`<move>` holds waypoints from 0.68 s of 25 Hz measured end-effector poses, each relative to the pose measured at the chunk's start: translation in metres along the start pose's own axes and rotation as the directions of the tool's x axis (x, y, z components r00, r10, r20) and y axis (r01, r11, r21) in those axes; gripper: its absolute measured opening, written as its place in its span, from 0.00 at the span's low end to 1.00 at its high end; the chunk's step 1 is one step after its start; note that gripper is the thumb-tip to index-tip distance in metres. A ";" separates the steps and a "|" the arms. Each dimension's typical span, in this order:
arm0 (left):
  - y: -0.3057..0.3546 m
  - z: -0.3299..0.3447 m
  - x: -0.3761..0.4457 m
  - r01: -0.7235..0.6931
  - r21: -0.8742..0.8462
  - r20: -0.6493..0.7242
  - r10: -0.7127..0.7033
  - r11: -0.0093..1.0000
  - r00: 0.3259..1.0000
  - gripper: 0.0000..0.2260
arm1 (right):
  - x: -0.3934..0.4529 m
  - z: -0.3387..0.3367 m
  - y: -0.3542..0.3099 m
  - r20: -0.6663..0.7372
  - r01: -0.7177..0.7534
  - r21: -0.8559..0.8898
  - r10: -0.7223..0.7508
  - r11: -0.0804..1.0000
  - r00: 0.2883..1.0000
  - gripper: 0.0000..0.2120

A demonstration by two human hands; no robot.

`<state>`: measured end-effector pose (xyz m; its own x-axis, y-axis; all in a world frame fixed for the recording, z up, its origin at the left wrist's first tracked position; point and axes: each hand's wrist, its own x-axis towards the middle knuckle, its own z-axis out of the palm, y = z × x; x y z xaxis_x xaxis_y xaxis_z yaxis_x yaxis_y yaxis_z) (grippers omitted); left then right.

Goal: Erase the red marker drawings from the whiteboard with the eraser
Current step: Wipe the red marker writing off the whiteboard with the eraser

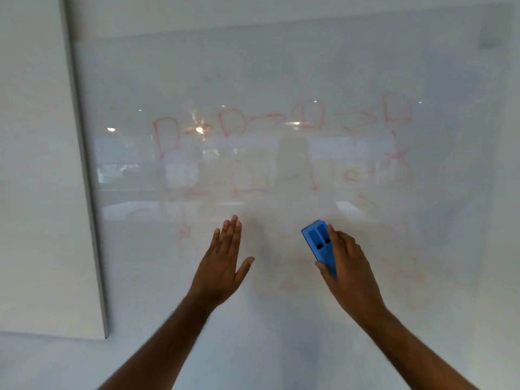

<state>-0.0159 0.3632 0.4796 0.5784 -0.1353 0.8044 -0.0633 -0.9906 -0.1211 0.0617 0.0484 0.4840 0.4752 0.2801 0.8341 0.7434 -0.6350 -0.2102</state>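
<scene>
A glossy whiteboard (281,66) fills most of the view. Red marker drawings (233,123) of boxes joined by arrows run across its middle, with fainter red marks lower down on both sides. My right hand (350,266) grips a blue eraser (319,243) and holds it against or very near the board, below the drawings. My left hand (223,263) is raised flat with its fingers spread, beside the lower left marks, holding nothing. I cannot tell whether that palm touches the board.
The board's grey left edge (84,175) slants down the left side, with a plain white wall (33,164) beyond it. Reflections of ceiling lights and a room shimmer over the drawings.
</scene>
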 end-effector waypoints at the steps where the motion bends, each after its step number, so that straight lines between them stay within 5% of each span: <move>1: -0.014 -0.009 0.009 0.015 0.015 -0.026 -0.015 1.000 1.000 0.36 | 0.016 -0.001 -0.011 -0.023 0.039 -0.008 -0.039 0.999 0.999 0.41; 8: -0.141 -0.054 0.058 0.100 0.050 -0.172 -0.090 0.994 0.981 0.39 | 0.124 0.018 -0.095 -0.144 0.213 -0.019 -0.214 0.977 0.966 0.40; 17: -0.277 -0.097 0.134 0.131 0.071 -0.331 -0.100 0.989 0.938 0.45 | 0.245 0.050 -0.194 -0.242 0.329 -0.055 -0.333 0.943 0.912 0.27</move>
<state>0.0001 0.6179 0.6775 0.2796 -0.0339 0.9595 0.0707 -0.9959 -0.0558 0.0578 0.2759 0.7037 0.0721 0.2926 0.9535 0.8310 -0.5462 0.1048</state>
